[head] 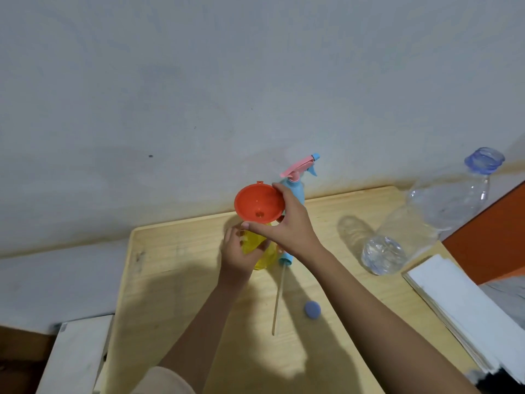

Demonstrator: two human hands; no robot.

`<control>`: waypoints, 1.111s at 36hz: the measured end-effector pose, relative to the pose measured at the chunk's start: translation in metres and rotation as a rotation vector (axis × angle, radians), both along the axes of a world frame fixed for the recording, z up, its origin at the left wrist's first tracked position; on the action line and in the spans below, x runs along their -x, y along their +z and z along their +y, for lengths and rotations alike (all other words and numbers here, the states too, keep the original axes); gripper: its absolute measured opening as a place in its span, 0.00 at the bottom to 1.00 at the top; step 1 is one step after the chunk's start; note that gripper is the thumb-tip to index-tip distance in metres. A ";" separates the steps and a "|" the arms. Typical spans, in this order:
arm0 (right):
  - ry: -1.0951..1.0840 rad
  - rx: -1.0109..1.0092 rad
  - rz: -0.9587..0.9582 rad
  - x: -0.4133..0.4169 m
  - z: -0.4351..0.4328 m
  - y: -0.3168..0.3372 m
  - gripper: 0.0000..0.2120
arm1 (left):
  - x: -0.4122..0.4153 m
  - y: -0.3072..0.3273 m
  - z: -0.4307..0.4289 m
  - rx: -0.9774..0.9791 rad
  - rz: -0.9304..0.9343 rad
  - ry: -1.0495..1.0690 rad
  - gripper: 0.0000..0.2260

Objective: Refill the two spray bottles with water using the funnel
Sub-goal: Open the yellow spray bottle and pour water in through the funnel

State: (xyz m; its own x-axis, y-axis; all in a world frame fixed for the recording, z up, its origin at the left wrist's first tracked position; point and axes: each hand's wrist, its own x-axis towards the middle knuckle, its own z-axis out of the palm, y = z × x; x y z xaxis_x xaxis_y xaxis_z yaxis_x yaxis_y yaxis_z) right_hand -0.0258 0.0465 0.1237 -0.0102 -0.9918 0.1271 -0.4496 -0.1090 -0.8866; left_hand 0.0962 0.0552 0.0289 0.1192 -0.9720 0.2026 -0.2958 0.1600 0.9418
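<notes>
An orange funnel (259, 203) sits over the mouth of a yellow spray bottle (260, 251) on the wooden table (181, 251). My right hand (289, 224) pinches the funnel's rim between thumb and fingers. My left hand (241, 253) grips the yellow bottle's body. Behind them stands a blue spray bottle (296, 191) with a pink and blue trigger head. A detached spray head with its long dip tube (278, 297) lies on the table, its head mostly hidden by my right hand. A large clear water bottle (443, 214), uncapped, stands at the right.
A blue cap (312, 309) lies on the table near my right forearm. A stack of white paper (466, 308) lies at the table's right edge, beside an orange panel (494, 237). The wall runs close behind the table. A white box (76, 354) stands at the lower left.
</notes>
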 end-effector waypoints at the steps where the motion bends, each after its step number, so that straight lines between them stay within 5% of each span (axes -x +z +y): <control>1: -0.004 0.001 -0.006 0.000 0.000 0.001 0.44 | 0.000 0.000 0.000 0.005 0.002 -0.002 0.18; 40: 0.027 -0.021 0.013 -0.003 0.008 0.011 0.42 | -0.001 -0.008 -0.004 -0.125 0.033 -0.024 0.25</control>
